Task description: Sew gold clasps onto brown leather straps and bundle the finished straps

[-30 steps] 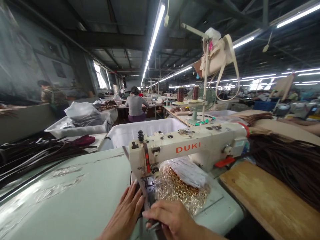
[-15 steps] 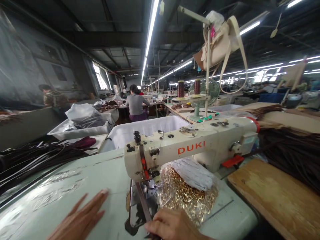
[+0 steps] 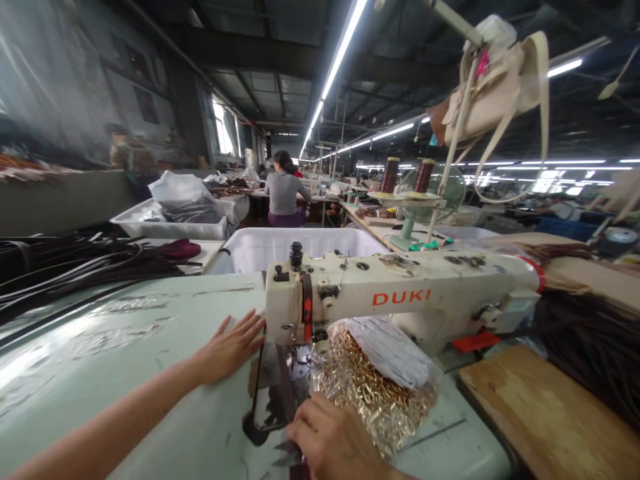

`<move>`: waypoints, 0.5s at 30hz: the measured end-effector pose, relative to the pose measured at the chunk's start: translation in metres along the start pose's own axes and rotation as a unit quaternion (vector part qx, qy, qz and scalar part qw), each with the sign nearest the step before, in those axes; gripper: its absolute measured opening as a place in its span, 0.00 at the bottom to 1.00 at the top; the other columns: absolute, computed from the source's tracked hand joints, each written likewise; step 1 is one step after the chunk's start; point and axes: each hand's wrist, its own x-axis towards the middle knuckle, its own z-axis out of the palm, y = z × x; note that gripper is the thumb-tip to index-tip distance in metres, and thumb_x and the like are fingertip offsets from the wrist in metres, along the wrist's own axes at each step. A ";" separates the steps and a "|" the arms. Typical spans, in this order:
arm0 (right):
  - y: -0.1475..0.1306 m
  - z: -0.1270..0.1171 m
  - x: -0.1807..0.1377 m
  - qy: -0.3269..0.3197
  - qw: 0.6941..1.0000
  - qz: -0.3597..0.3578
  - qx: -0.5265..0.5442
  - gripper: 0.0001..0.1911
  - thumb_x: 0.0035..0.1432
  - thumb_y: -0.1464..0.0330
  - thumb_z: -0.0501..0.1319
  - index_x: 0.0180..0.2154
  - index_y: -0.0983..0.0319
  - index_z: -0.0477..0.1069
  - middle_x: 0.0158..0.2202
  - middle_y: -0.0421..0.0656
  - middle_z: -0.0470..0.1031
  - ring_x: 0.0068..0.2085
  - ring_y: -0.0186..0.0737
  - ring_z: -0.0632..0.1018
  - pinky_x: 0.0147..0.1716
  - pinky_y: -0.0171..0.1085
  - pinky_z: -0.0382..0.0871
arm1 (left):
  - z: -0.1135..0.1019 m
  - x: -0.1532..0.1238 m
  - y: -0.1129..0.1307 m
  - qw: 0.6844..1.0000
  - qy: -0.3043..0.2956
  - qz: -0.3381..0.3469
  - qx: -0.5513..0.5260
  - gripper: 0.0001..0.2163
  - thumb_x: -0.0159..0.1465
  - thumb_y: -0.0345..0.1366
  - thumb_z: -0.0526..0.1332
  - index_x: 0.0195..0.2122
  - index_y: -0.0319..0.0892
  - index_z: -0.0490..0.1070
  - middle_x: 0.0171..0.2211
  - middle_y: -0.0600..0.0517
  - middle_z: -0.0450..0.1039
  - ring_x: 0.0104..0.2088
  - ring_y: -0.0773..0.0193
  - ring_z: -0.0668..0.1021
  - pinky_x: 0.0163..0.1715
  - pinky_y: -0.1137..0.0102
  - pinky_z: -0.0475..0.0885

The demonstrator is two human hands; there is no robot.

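strap [image 3: 286,393] runs lengthwise from needle toward body | right hand [image 3: 336,441] nearer, pinching its near end | left hand [image 3: 231,347] spread flat on table [image 3: 125,373], left of machine [image 3: 400,297]

We count one sewing machine [image 3: 400,297], two thread spools [image 3: 390,175] behind it, one fan [image 3: 435,190], one bag [image 3: 493,93] above it, two white bins [image 3: 300,243].

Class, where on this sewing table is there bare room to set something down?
Bare: the table left of the left hand, up to the straps; also the wooden board. Crowded: under the machine, by the bag of rings and right hand.
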 end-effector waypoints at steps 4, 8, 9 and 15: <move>-0.003 -0.002 0.005 -0.008 0.999 0.020 -0.024 0.06 0.49 0.73 0.65 0.31 0.62 0.69 0.31 0.40 0.71 0.34 0.41 0.73 0.18 0.36 0.52 | -0.007 0.028 -0.023 0.998 0.020 -0.055 0.003 0.24 0.68 0.43 0.43 0.65 0.44 0.52 0.63 0.41 0.55 0.64 0.46 0.57 0.57 0.36 0.49; 0.001 -0.002 0.005 0.014 0.995 0.095 -0.020 0.07 0.51 0.78 0.63 0.32 0.62 0.69 0.33 0.41 0.71 0.38 0.41 0.73 0.23 0.36 0.61 | -0.010 0.015 -0.002 0.988 0.106 -0.100 0.046 0.26 0.66 0.40 0.47 0.61 0.29 0.57 0.64 0.30 0.50 0.65 0.39 0.50 0.59 0.37 0.41; 0.002 -0.002 0.005 0.017 0.994 0.107 -0.019 0.07 0.51 0.78 0.63 0.31 0.62 0.69 0.33 0.41 0.71 0.38 0.41 0.73 0.24 0.36 0.62 | -0.009 0.006 0.007 0.986 0.128 -0.096 0.052 0.25 0.66 0.39 0.47 0.60 0.28 0.59 0.64 0.30 0.50 0.65 0.39 0.51 0.60 0.40 0.43; -0.013 0.019 0.007 0.076 0.990 0.098 -0.061 0.06 0.50 0.77 0.61 0.28 0.62 0.66 0.30 0.42 0.70 0.33 0.42 0.72 0.19 0.36 0.57 | -0.001 -0.053 0.071 0.982 0.141 0.010 -0.121 0.14 0.68 0.46 0.50 0.52 0.51 0.66 0.50 0.52 0.70 0.50 0.62 0.73 0.50 0.66 0.71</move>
